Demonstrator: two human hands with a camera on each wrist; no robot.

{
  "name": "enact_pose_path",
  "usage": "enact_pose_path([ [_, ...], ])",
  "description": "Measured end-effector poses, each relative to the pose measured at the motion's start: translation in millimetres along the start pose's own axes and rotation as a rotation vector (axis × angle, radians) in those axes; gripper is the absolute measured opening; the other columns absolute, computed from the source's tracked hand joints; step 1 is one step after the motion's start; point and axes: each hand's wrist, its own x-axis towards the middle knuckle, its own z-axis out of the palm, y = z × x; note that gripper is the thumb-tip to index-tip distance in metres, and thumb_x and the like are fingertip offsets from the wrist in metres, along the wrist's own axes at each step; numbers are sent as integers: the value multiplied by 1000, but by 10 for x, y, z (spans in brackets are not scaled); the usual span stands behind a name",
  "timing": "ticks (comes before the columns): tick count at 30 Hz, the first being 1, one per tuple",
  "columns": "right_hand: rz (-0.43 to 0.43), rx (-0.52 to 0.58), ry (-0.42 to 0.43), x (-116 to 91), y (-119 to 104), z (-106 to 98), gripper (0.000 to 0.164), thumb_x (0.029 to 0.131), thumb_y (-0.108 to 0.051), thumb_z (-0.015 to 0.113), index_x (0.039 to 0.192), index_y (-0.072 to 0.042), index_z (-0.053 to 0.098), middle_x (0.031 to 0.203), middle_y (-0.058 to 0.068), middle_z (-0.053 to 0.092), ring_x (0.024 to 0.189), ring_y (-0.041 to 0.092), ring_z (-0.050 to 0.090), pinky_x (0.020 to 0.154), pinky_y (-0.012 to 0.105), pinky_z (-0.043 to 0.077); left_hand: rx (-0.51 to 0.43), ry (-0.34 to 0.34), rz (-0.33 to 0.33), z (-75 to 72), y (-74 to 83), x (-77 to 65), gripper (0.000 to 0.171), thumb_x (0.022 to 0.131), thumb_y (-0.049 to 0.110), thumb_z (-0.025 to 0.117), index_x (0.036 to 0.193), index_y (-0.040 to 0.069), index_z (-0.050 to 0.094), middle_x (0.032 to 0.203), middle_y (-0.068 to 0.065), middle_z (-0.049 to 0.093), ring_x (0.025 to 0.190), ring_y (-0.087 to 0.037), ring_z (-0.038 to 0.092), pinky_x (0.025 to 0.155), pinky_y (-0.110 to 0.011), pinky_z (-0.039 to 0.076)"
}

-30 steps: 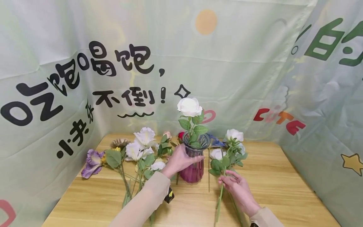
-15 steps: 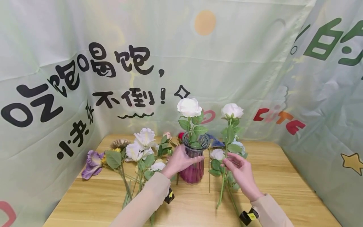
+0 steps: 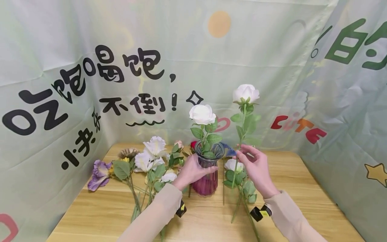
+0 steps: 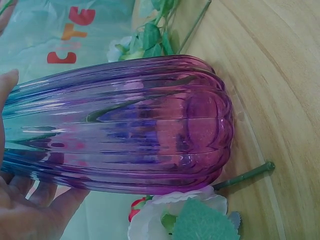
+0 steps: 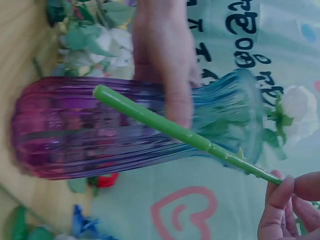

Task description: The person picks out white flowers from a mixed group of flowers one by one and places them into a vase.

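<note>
A ribbed glass vase (image 3: 205, 183), blue at the rim and purple-pink below, stands upright with one white rose (image 3: 202, 114) in it. My left hand (image 3: 193, 172) grips the vase around its neck, thumb across the front. To the right, my right hand (image 3: 253, 168) pinches the green stem (image 5: 150, 120) of a second white rose (image 3: 246, 94) between thumb and fingertips. That rose is upright in the air beside the vase, its stem's lower end off the table. In the right wrist view the stem crosses in front of the vase.
Left of the vase lie several artificial flowers, among them white blooms (image 3: 149, 158) and a purple one (image 3: 99, 174). Another white rose (image 3: 234, 165) with leaves lies on the wooden table (image 3: 290, 201) at right, near a blue flower (image 3: 229, 150). Printed cloth (image 3: 254, 43) hangs behind.
My right hand has lifted the second white rose off the right-hand flowers and raised it upright. My left hand and the vase have stayed in place.
</note>
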Motion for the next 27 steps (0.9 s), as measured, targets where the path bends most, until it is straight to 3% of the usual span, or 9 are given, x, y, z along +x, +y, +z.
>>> enact_pose_path([
  [5, -59, 44, 7, 95, -181, 34, 32, 91, -16, 63, 114, 7, 59, 102, -2, 65, 82, 10, 67, 74, 20, 54, -3, -6, 8, -4, 5, 4, 64, 70, 58, 75, 118, 20, 58, 107, 2, 65, 101, -15, 61, 87, -34, 50],
  [9, -105, 130, 15, 169, -338, 59, 30, 91, -14, 63, 111, 7, 59, 99, 4, 66, 79, 14, 67, 76, 23, 55, -4, -3, 14, -6, 16, 10, 62, 70, 57, 75, 118, 21, 59, 107, 4, 66, 100, -13, 61, 86, -33, 50],
  [17, -224, 300, 134, 332, -613, 131, 24, 90, -15, 64, 101, 5, 60, 94, 14, 63, 77, 17, 66, 73, 23, 54, 3, -15, 5, -1, 18, 10, 62, 69, 60, 74, 117, 23, 59, 105, 6, 65, 98, -10, 61, 85, -30, 50],
  [27, -345, 460, 232, 449, -708, 188, 20, 90, -11, 62, 101, 6, 60, 92, 16, 62, 77, 21, 65, 72, 24, 53, 6, -9, -5, 2, 10, -7, 59, 69, 57, 75, 115, 24, 59, 102, 8, 65, 96, -10, 61, 84, -31, 50],
])
